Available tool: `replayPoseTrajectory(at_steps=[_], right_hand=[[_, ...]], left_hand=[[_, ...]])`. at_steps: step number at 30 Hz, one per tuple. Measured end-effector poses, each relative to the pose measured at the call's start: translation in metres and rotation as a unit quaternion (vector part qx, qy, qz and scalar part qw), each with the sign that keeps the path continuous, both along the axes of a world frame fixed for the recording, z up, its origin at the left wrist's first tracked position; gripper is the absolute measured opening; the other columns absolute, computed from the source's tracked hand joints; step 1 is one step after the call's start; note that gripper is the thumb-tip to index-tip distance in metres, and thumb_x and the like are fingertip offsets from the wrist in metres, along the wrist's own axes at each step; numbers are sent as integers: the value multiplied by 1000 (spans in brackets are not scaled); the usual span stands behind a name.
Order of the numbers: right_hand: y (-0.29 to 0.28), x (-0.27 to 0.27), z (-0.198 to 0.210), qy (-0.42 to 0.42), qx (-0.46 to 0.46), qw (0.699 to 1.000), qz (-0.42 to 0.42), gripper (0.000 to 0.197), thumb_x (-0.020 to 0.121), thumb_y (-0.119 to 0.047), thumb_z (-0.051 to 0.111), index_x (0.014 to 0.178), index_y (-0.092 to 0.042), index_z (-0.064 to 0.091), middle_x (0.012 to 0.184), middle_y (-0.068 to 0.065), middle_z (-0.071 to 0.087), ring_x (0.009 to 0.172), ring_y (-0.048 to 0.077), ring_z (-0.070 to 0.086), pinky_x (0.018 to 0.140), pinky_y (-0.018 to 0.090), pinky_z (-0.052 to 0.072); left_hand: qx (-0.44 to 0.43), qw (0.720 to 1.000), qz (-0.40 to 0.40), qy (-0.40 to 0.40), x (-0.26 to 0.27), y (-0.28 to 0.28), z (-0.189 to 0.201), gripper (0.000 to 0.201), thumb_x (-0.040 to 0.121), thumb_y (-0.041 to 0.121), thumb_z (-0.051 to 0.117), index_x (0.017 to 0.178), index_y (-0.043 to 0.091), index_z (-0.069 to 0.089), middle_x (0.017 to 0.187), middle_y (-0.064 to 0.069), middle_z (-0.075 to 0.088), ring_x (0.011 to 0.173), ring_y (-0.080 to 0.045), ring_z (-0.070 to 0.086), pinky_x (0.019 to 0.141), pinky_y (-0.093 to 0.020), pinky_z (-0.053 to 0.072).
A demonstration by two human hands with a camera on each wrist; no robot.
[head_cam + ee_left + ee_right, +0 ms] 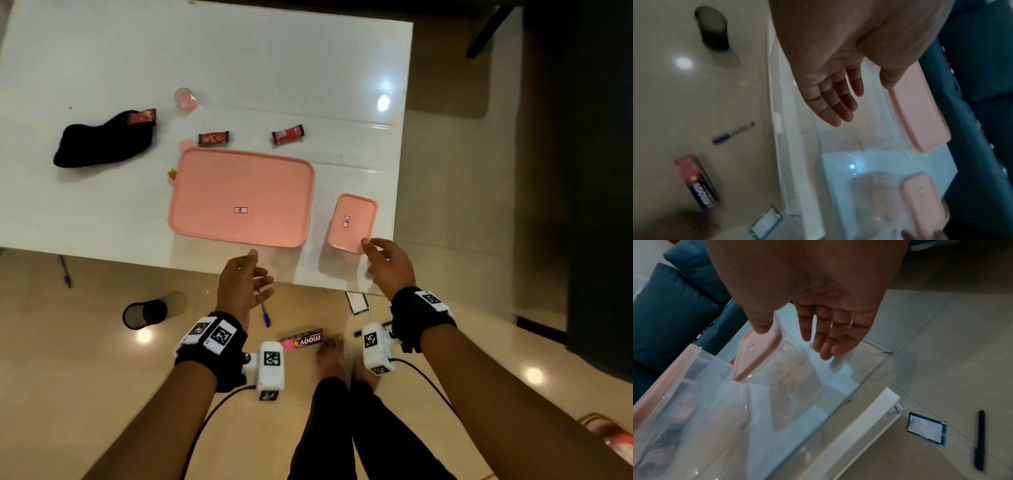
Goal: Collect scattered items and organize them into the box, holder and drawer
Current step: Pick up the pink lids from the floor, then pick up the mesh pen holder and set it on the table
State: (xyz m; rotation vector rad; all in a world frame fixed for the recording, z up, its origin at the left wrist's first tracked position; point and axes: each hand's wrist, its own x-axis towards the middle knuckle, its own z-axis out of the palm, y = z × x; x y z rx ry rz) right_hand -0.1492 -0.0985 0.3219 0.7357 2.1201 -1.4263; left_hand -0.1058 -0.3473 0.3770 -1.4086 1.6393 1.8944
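From the head camera I see both my hands hovering over the near edge of the white table [102, 212], each with fingers loosely spread and holding nothing. I take the large pink-lidded box [241, 198] as my landmark; it sits closed on the table. My left hand [241, 284] hangs just in front of its near edge, palm turned inward. My right hand [388, 265] is to the right of it, thumb right at the near corner of the small pink-lidded box [352, 222]; whether it touches, I cannot tell. The right wrist view shows that box has a clear body under the pink lid.

Behind the large box lie two red snack packets [213, 138], one at its far left corner and one [287, 134] further right. A third red packet [142, 116] rests on a black sock [102, 140] off to the far left. A small clear cup [186, 98] stands further back still. A small yellow item [171, 173] pokes out beside the box's left edge.

On the floor in front of the large box I see a blue pen [264, 315], a pink "moov" carton [303, 340], a small card [357, 303] and a black pen [980, 441]. The black mesh holder [145, 313] lies on its side to the left, another blue pen [65, 270] beyond it
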Motion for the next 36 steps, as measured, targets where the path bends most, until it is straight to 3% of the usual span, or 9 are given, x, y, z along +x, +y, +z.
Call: replayPoseTrajectory(at_steps=[4, 9, 17, 20, 22, 25, 29, 31, 36], right_hand=[[23, 41, 2, -5, -9, 998, 59, 21, 90, -45, 64, 101, -28, 66, 82, 1, 68, 76, 21, 67, 78, 40, 55], [45, 99, 3, -53, 62, 971, 225, 10, 91, -35, 64, 100, -30, 67, 85, -5, 65, 79, 15, 61, 73, 26, 45], [15, 167, -26, -195, 135, 899, 369, 21, 93, -34, 58, 109, -22, 66, 98, -1, 63, 97, 23, 60, 74, 25, 36], [-38, 172, -41, -220, 158, 864, 425, 26, 94, -33, 56, 117, -21, 64, 121, 4, 64, 111, 26, 58, 83, 27, 40], [-72, 169, -47, -230, 172, 842, 457, 24, 94, -35, 57, 114, -24, 64, 124, 2, 63, 113, 24, 57, 88, 27, 41], [-155, 162, -67, -231, 190, 825, 480, 10, 91, -38, 62, 98, -31, 63, 114, 1, 65, 104, 21, 60, 84, 26, 43], [-281, 146, -89, -207, 161, 853, 451, 6, 89, -25, 66, 84, -28, 65, 93, 2, 68, 87, 21, 61, 71, 24, 39], [-356, 144, -113, -211, 143, 845, 469, 4, 89, -27, 67, 93, -27, 65, 90, 2, 67, 89, 24, 64, 71, 26, 43], [-494, 144, -165, -121, 113, 812, 560, 42, 82, -26, 74, 122, -25, 59, 115, 1, 61, 104, 22, 60, 84, 27, 44]], left_hand=[[-117, 977, -175, -31, 57, 6, -12, 10, 94, 14, 58, 85, 15, 56, 72, -5, 59, 73, -25, 58, 63, -32, 48], [-126, 934, -324, -85, 125, 19, -32, 10, 90, 12, 58, 84, 19, 61, 73, -3, 63, 69, -24, 64, 69, -41, 52], [-54, 942, -323, -80, 175, 18, -54, 19, 88, 6, 57, 81, 23, 60, 67, 2, 59, 60, -13, 56, 57, -24, 44], [-18, 946, -313, -78, 188, -20, -65, 11, 89, 7, 56, 86, 18, 60, 68, 1, 59, 54, -3, 54, 55, -23, 46], [-5, 949, -308, -73, 198, -47, -74, 7, 85, 18, 57, 84, 24, 61, 70, 1, 62, 60, -9, 56, 61, -30, 49], [14, 947, -312, -80, 225, -128, -100, 8, 71, 40, 53, 74, 36, 59, 66, 5, 60, 68, -22, 58, 66, -42, 50], [-16, 952, -290, -95, 248, -245, -123, 7, 83, 25, 56, 84, 20, 61, 83, -4, 64, 80, -30, 63, 75, -38, 52], [-58, 951, -277, -123, 266, -319, -149, 20, 84, 24, 55, 97, 11, 63, 101, -12, 67, 94, -32, 64, 87, -39, 51], [-110, 928, -295, -200, 294, -449, -216, 11, 94, 22, 53, 96, 14, 60, 69, -2, 60, 75, -32, 63, 69, -36, 49]])
